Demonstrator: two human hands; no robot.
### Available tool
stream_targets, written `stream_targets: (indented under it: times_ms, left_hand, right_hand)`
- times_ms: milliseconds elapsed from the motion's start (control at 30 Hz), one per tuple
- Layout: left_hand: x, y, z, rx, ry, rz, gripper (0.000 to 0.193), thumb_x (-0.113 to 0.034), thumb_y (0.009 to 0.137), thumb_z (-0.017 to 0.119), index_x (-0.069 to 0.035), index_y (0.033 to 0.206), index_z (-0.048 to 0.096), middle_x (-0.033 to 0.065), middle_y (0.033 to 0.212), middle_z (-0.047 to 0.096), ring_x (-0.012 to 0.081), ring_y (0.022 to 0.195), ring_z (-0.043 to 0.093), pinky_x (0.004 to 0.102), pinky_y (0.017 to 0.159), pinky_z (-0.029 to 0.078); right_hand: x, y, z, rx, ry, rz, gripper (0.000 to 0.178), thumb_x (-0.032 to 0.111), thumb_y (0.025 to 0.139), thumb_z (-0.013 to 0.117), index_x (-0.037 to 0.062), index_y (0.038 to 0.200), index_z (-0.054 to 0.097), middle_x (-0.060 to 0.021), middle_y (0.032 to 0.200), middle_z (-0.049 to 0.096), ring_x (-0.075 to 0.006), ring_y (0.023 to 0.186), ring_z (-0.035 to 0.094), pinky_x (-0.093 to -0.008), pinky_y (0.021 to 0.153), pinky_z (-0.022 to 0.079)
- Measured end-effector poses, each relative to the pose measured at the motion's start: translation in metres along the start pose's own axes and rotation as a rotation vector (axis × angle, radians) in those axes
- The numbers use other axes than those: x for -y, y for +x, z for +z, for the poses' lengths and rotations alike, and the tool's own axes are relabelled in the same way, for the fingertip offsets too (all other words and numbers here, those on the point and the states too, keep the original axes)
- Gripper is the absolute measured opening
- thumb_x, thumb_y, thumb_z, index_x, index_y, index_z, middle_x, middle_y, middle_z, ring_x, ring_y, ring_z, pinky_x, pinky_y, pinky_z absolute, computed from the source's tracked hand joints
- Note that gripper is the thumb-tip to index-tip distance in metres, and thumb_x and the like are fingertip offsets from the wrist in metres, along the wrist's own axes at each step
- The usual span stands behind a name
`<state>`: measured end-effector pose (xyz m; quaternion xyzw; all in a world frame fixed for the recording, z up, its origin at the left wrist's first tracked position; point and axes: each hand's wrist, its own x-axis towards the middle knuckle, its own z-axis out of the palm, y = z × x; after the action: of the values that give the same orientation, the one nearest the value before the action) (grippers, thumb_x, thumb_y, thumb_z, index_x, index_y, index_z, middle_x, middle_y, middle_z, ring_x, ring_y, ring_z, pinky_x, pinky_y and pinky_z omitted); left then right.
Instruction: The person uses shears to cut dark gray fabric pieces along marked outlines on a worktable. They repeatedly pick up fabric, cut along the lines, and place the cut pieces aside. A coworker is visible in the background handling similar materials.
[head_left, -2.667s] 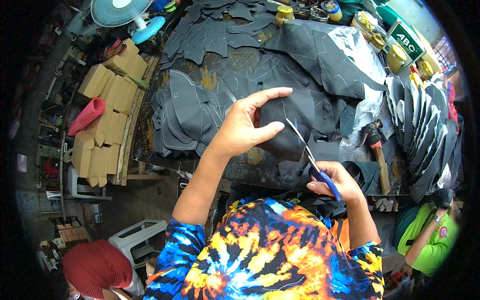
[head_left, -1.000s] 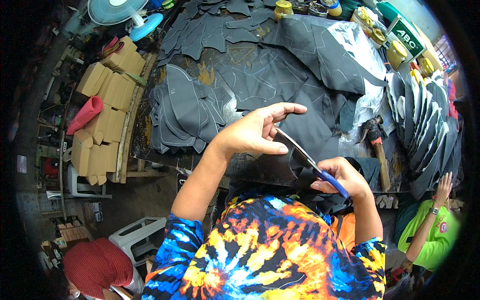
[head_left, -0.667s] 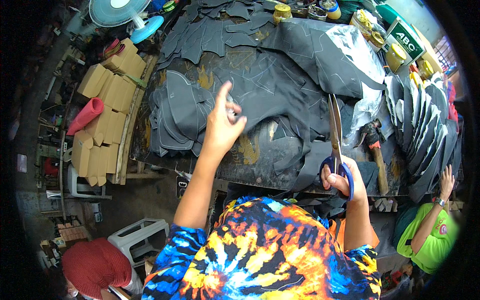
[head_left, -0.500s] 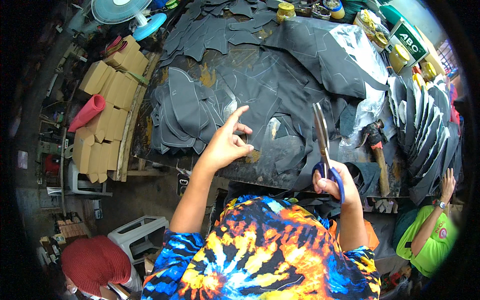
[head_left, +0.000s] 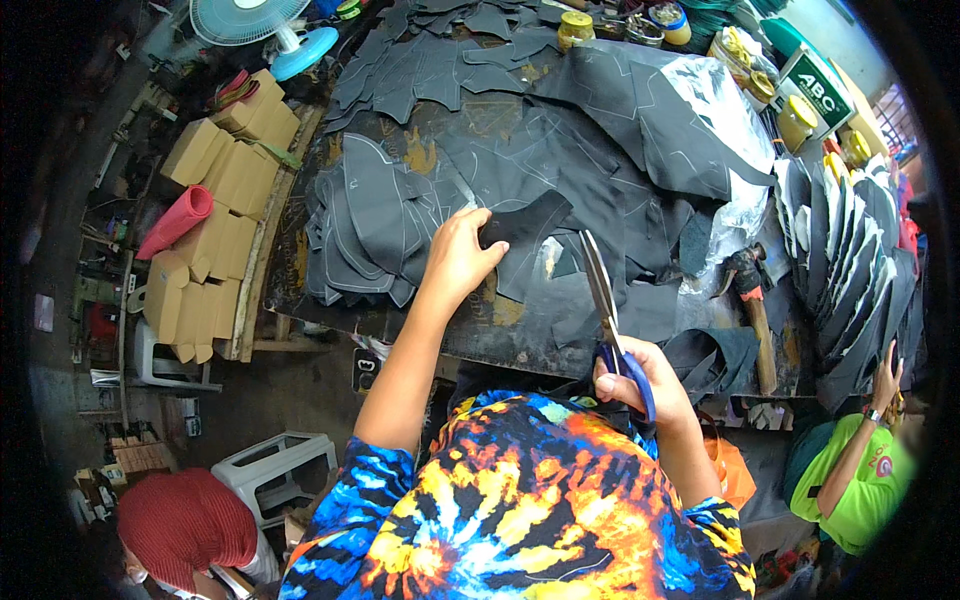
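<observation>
My left hand pinches the edge of a small curved piece of black leather-like material over the table. My right hand grips scissors by their dark blue handles. The blades point up and away from me and lie almost together, apart from the material. Left of my left hand rests a pile of cut black pieces marked with pale outlines. More dark sheets with drawn lines cover the middle of the table.
A hammer lies at the right, beside clear plastic and a stack of black, white-backed sheets. Yellow-lidded jars stand behind. Brown boxes line the left. A person in a green shirt sits at the lower right.
My left hand's extended fingers have closed onto a black piece, which is now raised. My right hand has moved left with the scissors.
</observation>
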<state>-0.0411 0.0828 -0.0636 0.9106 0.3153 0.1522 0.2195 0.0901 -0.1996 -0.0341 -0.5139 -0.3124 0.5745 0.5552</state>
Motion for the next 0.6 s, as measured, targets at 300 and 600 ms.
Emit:
stream_targets:
  times_ms: [300,600]
  left_hand:
    - [-0.035,-0.039,0.011,0.144,-1.611,-0.264,0.068,0.005,0.088,0.064,-0.008,0.149,0.037,0.0104,0.125,0.061,0.0138,0.102,0.064,0.0299,0.084,0.055]
    - [-0.081,-0.035,0.005,-0.154,-1.437,-0.08,0.062,0.009,0.083,0.071,0.001,0.14,0.048,0.0103,0.121,0.064,0.013,0.091,0.067,0.0275,0.082,0.058]
  right_hand:
    - [-0.014,0.015,-0.002,-0.096,0.005,0.044,0.02,0.02,0.092,0.072,0.006,0.088,0.057,-0.0006,0.073,0.06,-0.0083,0.067,0.057,-0.0234,0.063,0.048]
    - [-0.023,0.007,-0.002,-0.082,0.097,-0.139,0.043,0.041,0.087,0.072,0.0044,0.1,0.054,-0.0052,0.09,0.059,-0.0133,0.084,0.056,-0.0276,0.076,0.046]
